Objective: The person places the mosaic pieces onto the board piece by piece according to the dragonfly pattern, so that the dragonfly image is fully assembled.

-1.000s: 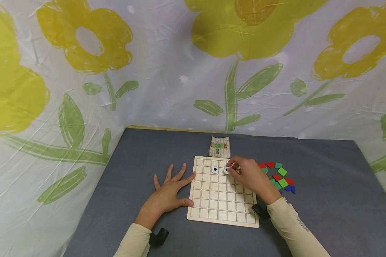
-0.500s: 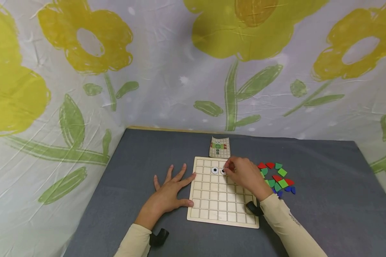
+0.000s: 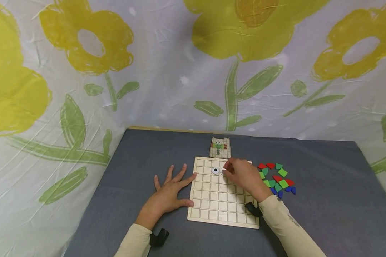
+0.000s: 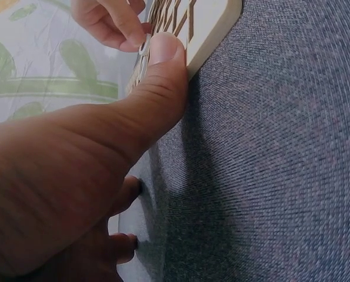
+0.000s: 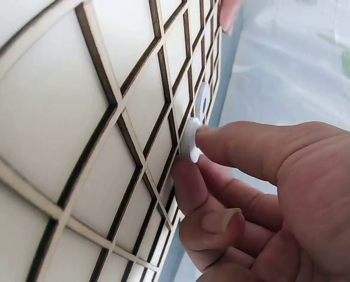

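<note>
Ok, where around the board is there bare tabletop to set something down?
Bare tabletop lies left of the card, beyond the left hand; in front of the board, between the sleeves; and in the wide stretch right of the coloured pieces. Crowded: the board's far rows, where the right hand pinches one eye disc beside another, and where those pieces lie.

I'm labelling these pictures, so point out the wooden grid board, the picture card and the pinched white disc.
Wooden grid board (image 3: 223, 196): head view, on a bare square near its middle.
Picture card (image 3: 220, 147): head view, on the middle of its printed face.
Pinched white disc (image 5: 189, 141): right wrist view, on its visible white side.
</note>
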`<state>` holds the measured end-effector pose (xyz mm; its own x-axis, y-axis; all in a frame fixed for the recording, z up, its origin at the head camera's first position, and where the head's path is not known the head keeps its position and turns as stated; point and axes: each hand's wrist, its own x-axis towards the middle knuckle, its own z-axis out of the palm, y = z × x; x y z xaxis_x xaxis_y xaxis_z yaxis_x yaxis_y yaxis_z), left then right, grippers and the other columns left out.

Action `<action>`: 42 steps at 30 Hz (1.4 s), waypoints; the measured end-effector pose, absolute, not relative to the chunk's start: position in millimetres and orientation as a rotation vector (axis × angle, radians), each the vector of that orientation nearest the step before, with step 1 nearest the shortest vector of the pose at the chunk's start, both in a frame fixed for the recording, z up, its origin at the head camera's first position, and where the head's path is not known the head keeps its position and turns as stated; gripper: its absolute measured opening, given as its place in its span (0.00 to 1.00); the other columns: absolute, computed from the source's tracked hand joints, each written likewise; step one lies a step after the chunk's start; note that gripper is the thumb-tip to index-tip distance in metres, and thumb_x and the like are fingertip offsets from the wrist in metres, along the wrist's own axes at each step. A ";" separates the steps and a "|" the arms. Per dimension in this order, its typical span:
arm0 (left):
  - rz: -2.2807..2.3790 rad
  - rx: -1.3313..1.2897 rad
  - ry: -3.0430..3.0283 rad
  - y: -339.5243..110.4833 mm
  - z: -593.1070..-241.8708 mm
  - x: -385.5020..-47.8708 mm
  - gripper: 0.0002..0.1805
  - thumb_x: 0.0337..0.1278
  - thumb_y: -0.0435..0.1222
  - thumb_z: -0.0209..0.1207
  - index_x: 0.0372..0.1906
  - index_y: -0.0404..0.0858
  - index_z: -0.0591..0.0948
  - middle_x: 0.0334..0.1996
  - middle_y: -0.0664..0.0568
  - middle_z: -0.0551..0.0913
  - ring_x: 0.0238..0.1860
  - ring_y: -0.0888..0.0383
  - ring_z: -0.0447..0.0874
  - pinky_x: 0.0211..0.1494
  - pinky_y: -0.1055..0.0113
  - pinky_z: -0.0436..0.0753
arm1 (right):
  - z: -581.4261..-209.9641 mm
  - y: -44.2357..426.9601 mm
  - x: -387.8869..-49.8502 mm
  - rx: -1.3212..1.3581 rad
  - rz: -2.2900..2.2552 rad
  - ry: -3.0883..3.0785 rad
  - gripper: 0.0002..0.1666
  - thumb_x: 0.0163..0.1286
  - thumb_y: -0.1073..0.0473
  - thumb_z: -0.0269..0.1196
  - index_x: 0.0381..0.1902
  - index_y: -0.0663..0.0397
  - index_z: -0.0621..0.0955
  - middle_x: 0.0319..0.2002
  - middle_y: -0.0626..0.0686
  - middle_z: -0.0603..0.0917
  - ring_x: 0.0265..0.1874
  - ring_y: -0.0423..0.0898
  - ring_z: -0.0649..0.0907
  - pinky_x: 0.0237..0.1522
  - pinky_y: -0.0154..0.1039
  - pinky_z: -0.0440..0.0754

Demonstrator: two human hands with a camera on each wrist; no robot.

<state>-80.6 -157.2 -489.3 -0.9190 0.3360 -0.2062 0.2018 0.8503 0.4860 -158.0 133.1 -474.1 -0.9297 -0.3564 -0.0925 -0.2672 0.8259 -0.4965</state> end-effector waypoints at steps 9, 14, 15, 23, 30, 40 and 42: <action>0.695 0.416 2.754 -156.9 -487.9 -79.7 0.54 0.49 0.60 0.74 0.83 0.62 0.64 0.86 0.51 0.48 0.85 0.33 0.30 0.68 0.14 0.30 | -477.9 131.9 -150.2 -0.603 -0.676 2.939 0.11 0.67 0.55 0.77 0.43 0.52 0.88 0.33 0.46 0.89 0.30 0.41 0.87 0.28 0.40 0.84; 0.698 0.416 2.751 -156.4 -488.6 -79.5 0.54 0.49 0.60 0.74 0.83 0.62 0.64 0.86 0.52 0.48 0.85 0.33 0.30 0.68 0.14 0.30 | -478.8 130.0 -149.3 -0.616 -0.677 2.948 0.10 0.67 0.56 0.77 0.42 0.52 0.88 0.33 0.46 0.89 0.29 0.41 0.86 0.28 0.40 0.84; 0.696 0.416 2.752 -156.5 -488.9 -79.5 0.54 0.49 0.60 0.74 0.83 0.62 0.65 0.86 0.52 0.48 0.85 0.33 0.30 0.68 0.14 0.30 | -478.7 129.6 -149.3 -0.619 -0.670 2.952 0.10 0.67 0.56 0.77 0.42 0.52 0.88 0.33 0.46 0.89 0.28 0.41 0.86 0.28 0.40 0.84; 0.687 0.406 2.756 -156.3 -490.9 -80.3 0.54 0.48 0.60 0.75 0.83 0.63 0.65 0.86 0.52 0.48 0.85 0.33 0.30 0.68 0.14 0.30 | -475.6 129.7 -148.3 -0.637 -0.685 2.951 0.10 0.68 0.55 0.76 0.42 0.51 0.88 0.30 0.43 0.86 0.24 0.37 0.81 0.24 0.37 0.79; 0.691 0.408 2.752 -156.7 -490.2 -80.0 0.54 0.49 0.60 0.74 0.83 0.63 0.64 0.87 0.52 0.48 0.85 0.33 0.30 0.68 0.14 0.30 | -467.5 147.0 -149.7 -0.602 -0.794 2.960 0.07 0.74 0.51 0.71 0.44 0.46 0.88 0.31 0.42 0.85 0.14 0.39 0.71 0.15 0.37 0.67; 0.695 0.412 2.749 -157.7 -491.8 -80.0 0.54 0.49 0.61 0.74 0.83 0.63 0.64 0.87 0.52 0.47 0.85 0.33 0.30 0.68 0.14 0.29 | -459.8 202.1 -151.7 -0.479 -0.795 3.002 0.10 0.77 0.54 0.68 0.50 0.51 0.88 0.35 0.47 0.89 0.25 0.40 0.82 0.23 0.40 0.78; 0.697 0.414 2.751 -157.9 -491.9 -80.1 0.54 0.49 0.61 0.74 0.83 0.63 0.64 0.87 0.52 0.47 0.85 0.33 0.30 0.68 0.14 0.30 | -457.9 215.2 -151.3 -0.442 -0.789 3.008 0.11 0.78 0.54 0.67 0.51 0.52 0.88 0.37 0.48 0.90 0.29 0.42 0.84 0.25 0.41 0.80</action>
